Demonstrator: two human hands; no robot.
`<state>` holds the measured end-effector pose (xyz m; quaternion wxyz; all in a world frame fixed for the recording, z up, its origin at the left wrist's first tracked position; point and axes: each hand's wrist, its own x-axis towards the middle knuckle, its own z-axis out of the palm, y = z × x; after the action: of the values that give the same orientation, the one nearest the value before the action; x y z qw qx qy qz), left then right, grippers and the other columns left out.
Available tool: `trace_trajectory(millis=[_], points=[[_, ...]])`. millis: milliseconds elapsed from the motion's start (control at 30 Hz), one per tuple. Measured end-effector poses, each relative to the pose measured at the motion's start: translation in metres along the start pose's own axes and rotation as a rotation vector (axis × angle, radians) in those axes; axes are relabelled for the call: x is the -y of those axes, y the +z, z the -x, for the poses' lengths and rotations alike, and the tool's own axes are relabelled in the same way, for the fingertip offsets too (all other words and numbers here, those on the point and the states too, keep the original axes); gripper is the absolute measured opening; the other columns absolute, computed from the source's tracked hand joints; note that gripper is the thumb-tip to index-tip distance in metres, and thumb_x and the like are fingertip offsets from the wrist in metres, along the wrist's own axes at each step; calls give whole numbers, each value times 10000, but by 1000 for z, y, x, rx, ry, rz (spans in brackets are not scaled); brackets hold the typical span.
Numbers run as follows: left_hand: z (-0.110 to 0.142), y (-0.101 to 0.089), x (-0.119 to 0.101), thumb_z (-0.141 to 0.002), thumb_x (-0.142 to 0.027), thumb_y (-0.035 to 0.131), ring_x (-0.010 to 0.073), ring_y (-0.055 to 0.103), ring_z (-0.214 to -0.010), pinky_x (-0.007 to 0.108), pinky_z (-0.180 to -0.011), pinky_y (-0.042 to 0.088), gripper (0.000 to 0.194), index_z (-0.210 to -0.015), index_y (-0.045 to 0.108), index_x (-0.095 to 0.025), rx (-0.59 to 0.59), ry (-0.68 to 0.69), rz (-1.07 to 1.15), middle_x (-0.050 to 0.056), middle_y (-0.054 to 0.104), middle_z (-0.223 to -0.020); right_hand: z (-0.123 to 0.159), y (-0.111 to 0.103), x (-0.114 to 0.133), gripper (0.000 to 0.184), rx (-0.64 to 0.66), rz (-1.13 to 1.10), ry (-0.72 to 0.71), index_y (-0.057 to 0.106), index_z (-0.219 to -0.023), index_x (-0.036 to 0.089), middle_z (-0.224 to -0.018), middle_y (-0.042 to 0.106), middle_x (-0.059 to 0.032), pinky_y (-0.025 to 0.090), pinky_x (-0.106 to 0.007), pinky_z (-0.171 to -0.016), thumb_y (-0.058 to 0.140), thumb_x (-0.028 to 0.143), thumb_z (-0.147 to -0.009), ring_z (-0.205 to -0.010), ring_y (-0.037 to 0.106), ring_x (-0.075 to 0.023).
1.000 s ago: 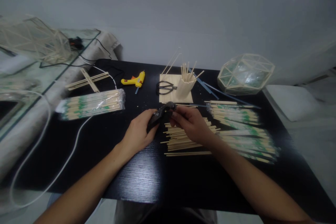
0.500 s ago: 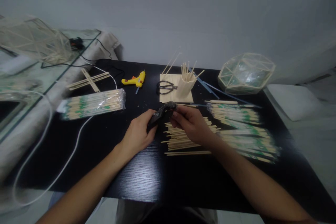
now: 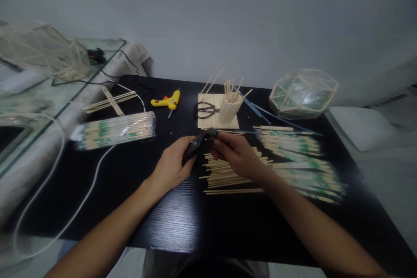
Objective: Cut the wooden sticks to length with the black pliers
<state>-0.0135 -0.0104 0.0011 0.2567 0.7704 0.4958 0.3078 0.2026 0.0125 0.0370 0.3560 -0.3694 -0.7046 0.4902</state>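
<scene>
My left hand [image 3: 175, 163] is closed around a black curved hand tool [image 3: 198, 143], whose exact kind I cannot make out. The tool is held above the table, its rounded far end pointing right. At that end, the fingertips of my right hand [image 3: 236, 150] are pinched together; what they hold, if anything, is hidden. Loose wooden chopsticks [image 3: 224, 173] lie in a heap under and beside my right hand. Just beyond both hands, a pair of black-handled scissors [image 3: 205, 110] rests on a square wooden board [image 3: 202, 124], along with a stick-walled holder [image 3: 228, 112] full of upright sticks.
A yellow glue gun [image 3: 167, 100] lies back left, near crossed sticks [image 3: 110, 100] and a wrapped chopstick pack [image 3: 115, 130]. More wrapped packs [image 3: 306, 173] lie right. A faceted stick-framed shape [image 3: 304, 94] stands back right. A white cable [image 3: 95, 180] loops across the left of the black table [image 3: 228, 230].
</scene>
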Motion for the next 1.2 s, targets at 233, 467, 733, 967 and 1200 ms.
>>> trace_trajectory(millis=[233, 467, 733, 967, 1200], points=[[0, -1, -2, -956, -220, 519, 220, 671, -1075, 350, -961, 525, 321, -1267, 595, -199, 10, -1, 6, 80, 700, -1183, 0, -2, -1, 424, 27, 2, 5, 554, -703, 177, -625, 502, 21, 344, -249, -564, 498, 434, -1036, -564, 413, -103], [0, 0, 0, -957, -228, 516, 238, 667, -1097, 380, -970, 526, 317, -1262, 598, -195, 16, -7, 19, 97, 699, -1198, 0, 0, -1, 473, 31, 28, -4, 530, -702, 183, -626, 491, 23, 355, -253, -582, 462, 507, -1040, -571, 413, -105], [-1, 0, -2, -943, -197, 524, 223, 662, -1035, 361, -922, 512, 277, -1207, 605, -193, 18, -20, 21, 79, 696, -1132, 1, 2, -2, 447, 9, 56, -20, 499, -693, 194, -618, 479, 30, 361, -255, -605, 450, 453, -1053, -574, 413, -107], [-1, -3, -5, -952, -202, 501, 186, 637, -835, 306, -759, 486, 123, -1028, 599, -199, 53, -60, -9, 26, 660, -915, 1, 2, 0, 427, -21, 79, -32, 498, -682, 195, -631, 502, 22, 372, -257, -624, 465, 408, -1050, -594, 445, -115], [-2, -1, -3, -956, -209, 514, 209, 654, -997, 330, -886, 497, 240, -1179, 603, -201, 37, -22, 15, 59, 692, -1093, 1, 2, -3, 307, -81, 151, -105, 563, -733, 187, -662, 580, 17, 404, -240, -644, 493, 254, -1024, -610, 511, -113]])
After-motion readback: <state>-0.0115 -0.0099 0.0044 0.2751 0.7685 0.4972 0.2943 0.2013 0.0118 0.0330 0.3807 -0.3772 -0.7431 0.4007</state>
